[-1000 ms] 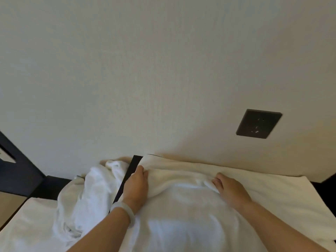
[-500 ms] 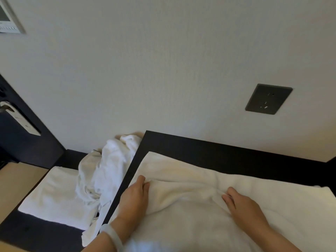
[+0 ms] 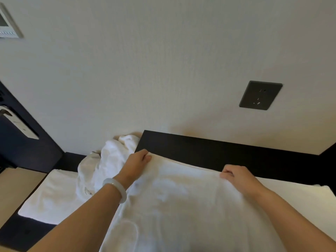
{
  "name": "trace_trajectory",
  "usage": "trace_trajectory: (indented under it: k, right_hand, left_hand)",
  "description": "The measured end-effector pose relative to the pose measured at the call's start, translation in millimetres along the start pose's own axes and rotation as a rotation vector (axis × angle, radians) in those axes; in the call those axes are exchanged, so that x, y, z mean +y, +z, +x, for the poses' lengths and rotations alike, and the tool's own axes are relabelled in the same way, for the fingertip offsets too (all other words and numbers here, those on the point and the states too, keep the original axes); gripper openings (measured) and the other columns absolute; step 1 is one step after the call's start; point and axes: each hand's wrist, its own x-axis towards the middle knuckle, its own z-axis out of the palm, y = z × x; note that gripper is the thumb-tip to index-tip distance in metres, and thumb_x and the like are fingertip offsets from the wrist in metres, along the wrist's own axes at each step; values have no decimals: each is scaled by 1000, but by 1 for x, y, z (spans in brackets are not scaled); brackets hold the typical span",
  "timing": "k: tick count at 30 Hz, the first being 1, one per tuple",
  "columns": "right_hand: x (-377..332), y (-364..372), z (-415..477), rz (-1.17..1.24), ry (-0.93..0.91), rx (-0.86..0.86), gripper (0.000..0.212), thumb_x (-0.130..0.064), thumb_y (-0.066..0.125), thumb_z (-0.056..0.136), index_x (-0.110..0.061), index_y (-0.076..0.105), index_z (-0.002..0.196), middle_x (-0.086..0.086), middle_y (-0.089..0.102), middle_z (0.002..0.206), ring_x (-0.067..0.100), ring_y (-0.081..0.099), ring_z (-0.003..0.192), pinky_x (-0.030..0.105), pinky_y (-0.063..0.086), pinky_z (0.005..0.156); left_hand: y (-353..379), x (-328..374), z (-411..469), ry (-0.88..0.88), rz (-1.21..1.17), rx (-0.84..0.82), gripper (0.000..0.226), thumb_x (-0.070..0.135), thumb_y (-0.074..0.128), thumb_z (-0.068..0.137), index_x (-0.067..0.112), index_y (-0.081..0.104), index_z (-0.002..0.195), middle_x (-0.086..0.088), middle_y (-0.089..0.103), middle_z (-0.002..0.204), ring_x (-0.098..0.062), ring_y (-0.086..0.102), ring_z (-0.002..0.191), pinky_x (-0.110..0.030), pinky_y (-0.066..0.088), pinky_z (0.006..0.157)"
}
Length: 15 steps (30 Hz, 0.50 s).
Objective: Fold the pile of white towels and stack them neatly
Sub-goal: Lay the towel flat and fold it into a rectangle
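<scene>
A white towel (image 3: pixel 181 206) lies spread over the black tabletop (image 3: pixel 218 151) in front of me. My left hand (image 3: pixel 136 160), with a pale bangle on the wrist, pinches its far left corner. My right hand (image 3: pixel 238 176) pinches the far edge further right. A folded layer of the towel (image 3: pixel 300 199) shows beneath at the right. A crumpled pile of white towels (image 3: pixel 107 164) sits to the left against the wall. In front of the pile lies a flat folded white towel (image 3: pixel 49 195).
The cream wall (image 3: pixel 163 70) rises right behind the table and carries a dark power socket (image 3: pixel 260 95). A dark door with a metal handle (image 3: pixel 18 122) stands at the left. A wall panel (image 3: pixel 7 24) hangs at the upper left.
Both hands have carried the towel's far edge away from me toward the wall. The camera tilted down, showing more of the black tabletop and the folded towel on the left.
</scene>
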Motion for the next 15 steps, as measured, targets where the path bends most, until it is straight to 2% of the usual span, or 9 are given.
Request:
trace_trajectory:
  k: [2, 5, 8, 11, 13, 15]
  right_hand:
    - [9, 4, 6, -116, -42, 32, 21, -37, 61, 96, -29, 60, 77, -11, 54, 93, 13, 56, 90, 30, 46, 85]
    - [11, -3, 12, -299, -93, -30, 22, -45, 63, 93, -36, 55, 75, -19, 41, 110, 4, 40, 108, 27, 32, 98]
    - [12, -17, 20, -211, -106, -181, 26, -44, 70, 88, -31, 55, 71, -16, 45, 111, 7, 47, 102, 23, 38, 91]
    - [9, -31, 28, -113, -100, -304, 26, -40, 75, 85, -27, 58, 68, -11, 51, 104, 9, 56, 88, 22, 45, 80]
    - [6, -39, 33, -87, -95, -365, 25, -37, 76, 84, -29, 61, 66, -12, 59, 91, 9, 59, 81, 22, 47, 75]
    - [5, -45, 35, -46, -109, -407, 27, -34, 76, 84, -30, 62, 62, -12, 61, 74, 7, 58, 71, 23, 47, 71]
  left_hand:
    - [6, -10, 9, -12, 71, 5, 28, 29, 47, 104, 8, 63, 98, -4, 59, 95, -18, 54, 84, -21, 45, 81]
    - [6, -14, 19, -51, 130, -25, 24, 32, 50, 102, 14, 66, 104, -2, 45, 107, -20, 46, 98, -27, 38, 95]
    - [-1, -9, 27, -85, 124, -163, 25, 35, 51, 101, 14, 65, 103, -5, 51, 106, -21, 53, 95, -25, 40, 87]
    - [-11, -3, 30, -94, -61, -250, 27, 31, 56, 99, 20, 60, 76, 2, 54, 77, -15, 53, 72, -23, 41, 70]
    - [-19, 2, 30, -98, -204, -302, 38, 28, 61, 97, 27, 51, 60, 13, 44, 61, -8, 43, 61, -21, 36, 64]
    - [-24, 6, 31, -87, -266, -334, 40, 27, 64, 95, 29, 57, 56, 18, 47, 57, -3, 46, 59, -19, 38, 68]
